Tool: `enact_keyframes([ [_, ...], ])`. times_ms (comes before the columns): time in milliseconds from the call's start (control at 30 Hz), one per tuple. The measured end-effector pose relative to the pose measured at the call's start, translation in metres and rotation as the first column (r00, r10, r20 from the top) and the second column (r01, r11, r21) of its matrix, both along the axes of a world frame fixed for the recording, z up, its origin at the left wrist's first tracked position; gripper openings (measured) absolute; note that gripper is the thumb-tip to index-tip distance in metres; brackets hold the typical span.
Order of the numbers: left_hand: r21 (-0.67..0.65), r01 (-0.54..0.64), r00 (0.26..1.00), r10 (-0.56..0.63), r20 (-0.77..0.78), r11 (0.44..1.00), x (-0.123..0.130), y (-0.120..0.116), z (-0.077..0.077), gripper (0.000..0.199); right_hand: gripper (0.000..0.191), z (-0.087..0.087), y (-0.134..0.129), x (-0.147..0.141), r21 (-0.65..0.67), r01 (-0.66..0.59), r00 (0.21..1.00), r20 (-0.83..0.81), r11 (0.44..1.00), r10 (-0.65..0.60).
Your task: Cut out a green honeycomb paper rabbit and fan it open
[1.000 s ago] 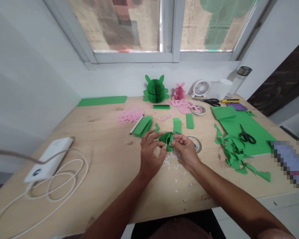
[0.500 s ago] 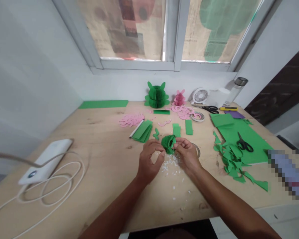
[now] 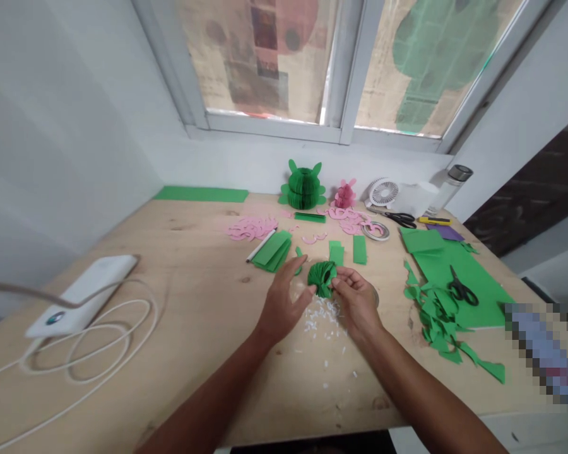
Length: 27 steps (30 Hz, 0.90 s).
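And here we are at the wooden table (image 3: 180, 252), with the green honeycomb paper ball (image 3: 322, 279) right at centre stage, held just above the white paper scraps (image 3: 319, 321)! The right hand (image 3: 356, 301) is closed on its right side, thumb and fingers pinching the paper. The left hand (image 3: 281, 309) is open, fingers spread, right beside the ball at its 8 o'clock; whether it's touching, I can't quite tell from here!

Look to 12 o'clock, and there's a finished green honeycomb figure (image 3: 303, 188) standing by the wall, with a pink honeycomb figure (image 3: 344, 195) just to its right. At 10 o'clock, pink paper cut-outs (image 3: 250, 228) are scattered beside a stack of green paper strips (image 3: 272, 251). Over at 3 o'clock, black-handled scissors (image 3: 461, 291) lie on a green paper sheet (image 3: 468, 277), with ragged green offcuts (image 3: 438, 321) spilling below. At 2 o'clock, there's a roll of tape (image 3: 375, 231), a second pair of scissors (image 3: 400, 219) and a yellow cutter (image 3: 434, 221). Out at 9 o'clock, a white power bank (image 3: 82, 293) sits in loops of white cable (image 3: 89, 353), its round logo too small to read!
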<state>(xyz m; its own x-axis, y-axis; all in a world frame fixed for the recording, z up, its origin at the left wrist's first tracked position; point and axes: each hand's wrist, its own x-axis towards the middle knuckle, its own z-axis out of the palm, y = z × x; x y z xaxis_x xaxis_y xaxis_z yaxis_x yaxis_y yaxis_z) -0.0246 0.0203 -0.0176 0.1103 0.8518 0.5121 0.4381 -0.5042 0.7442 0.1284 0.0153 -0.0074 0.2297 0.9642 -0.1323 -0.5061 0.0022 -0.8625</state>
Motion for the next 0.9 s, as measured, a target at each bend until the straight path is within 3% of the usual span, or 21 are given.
enact_keyframes([
  [133, -0.111, 0.148, 0.989, -0.149, -0.005, 0.983, 0.011, -0.003, -0.008, 0.075, 0.028, -0.001, -0.001, -0.001, 0.0, -0.014, 1.0, 0.001, 1.0, 0.014],
  [267, -0.157, 0.208, 0.973, -0.188, 0.132, 0.965, 0.018, -0.004, -0.016, 0.066, 0.029, -0.005, -0.001, -0.002, 0.009, -0.03, 1.0, 0.007, 1.0, 0.03],
  [467, -0.279, 0.279, 0.923, -0.177, 0.342, 0.919, 0.019, -0.002, -0.017, 0.061, 0.028, -0.009, -0.002, -0.003, 0.02, -0.053, 0.998, 0.045, 0.998, 0.052],
  [733, -0.236, 0.249, 0.931, -0.164, 0.327, 0.939, 0.019, -0.002, -0.013, 0.056, 0.037, -0.013, -0.001, -0.004, 0.047, -0.077, 0.99, 0.123, 0.996, 0.071],
  [900, -0.339, 0.301, 0.878, -0.121, 0.463, 0.891, 0.017, 0.001, -0.014, 0.053, 0.033, -0.012, -0.002, -0.002, 0.069, -0.124, 0.972, 0.209, 0.99, 0.107],
])
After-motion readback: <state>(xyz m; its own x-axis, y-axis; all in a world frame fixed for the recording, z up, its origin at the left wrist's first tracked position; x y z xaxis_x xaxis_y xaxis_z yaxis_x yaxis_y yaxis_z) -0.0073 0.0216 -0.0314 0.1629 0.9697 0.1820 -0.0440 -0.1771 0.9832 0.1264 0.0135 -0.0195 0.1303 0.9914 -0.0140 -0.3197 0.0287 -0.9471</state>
